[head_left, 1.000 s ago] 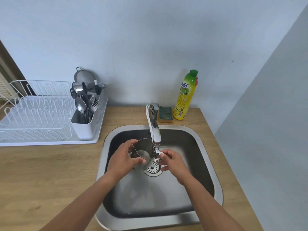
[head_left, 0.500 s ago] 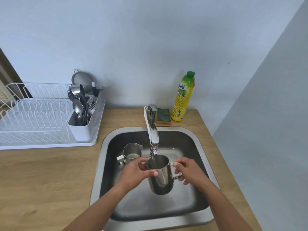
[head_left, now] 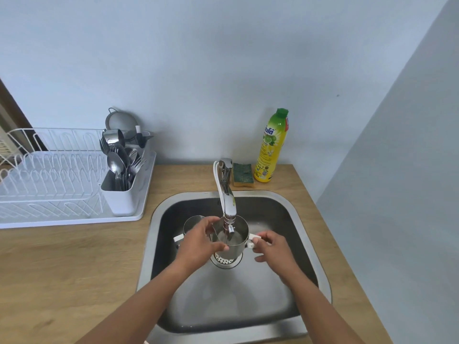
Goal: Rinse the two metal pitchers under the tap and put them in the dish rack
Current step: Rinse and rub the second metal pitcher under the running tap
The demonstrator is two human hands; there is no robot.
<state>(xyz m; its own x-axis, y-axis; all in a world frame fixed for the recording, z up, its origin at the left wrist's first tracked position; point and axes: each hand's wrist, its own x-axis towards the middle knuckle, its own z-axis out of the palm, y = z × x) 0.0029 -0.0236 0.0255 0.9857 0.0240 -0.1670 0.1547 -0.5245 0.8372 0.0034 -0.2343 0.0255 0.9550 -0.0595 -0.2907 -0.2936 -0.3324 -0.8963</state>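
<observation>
Pale blue walls close in a wooden counter (head_left: 74,264) with a steel sink (head_left: 308,219) let into it, and everything is placed here from the tap (head_left: 227,194). Half a second ago one pitcher (head_left: 233,238) was held lower and nearer the person, below the spout; now it sits right under the nozzle, over the drain strainer (head_left: 226,261), so rinsing of the first is probably underway, though no water stream can be made out. The left hand (head_left: 201,240) is curled round the pitcher's rim and near wall; the right hand (head_left: 272,244) pinches its white handle, the other fingers loosely spread. The second pitcher (head_left: 192,222) stands in the sink just left of the tap, partly hidden behind the left hand, untouched. The dish rack (head_left: 49,184) lies well left of the tap on the counter, its cutlery holder (head_left: 121,194) full, its wire slots free for both pitchers. A sponge (head_left: 242,175) and soap bottle (head_left: 272,147) stand just right of the tap's base
</observation>
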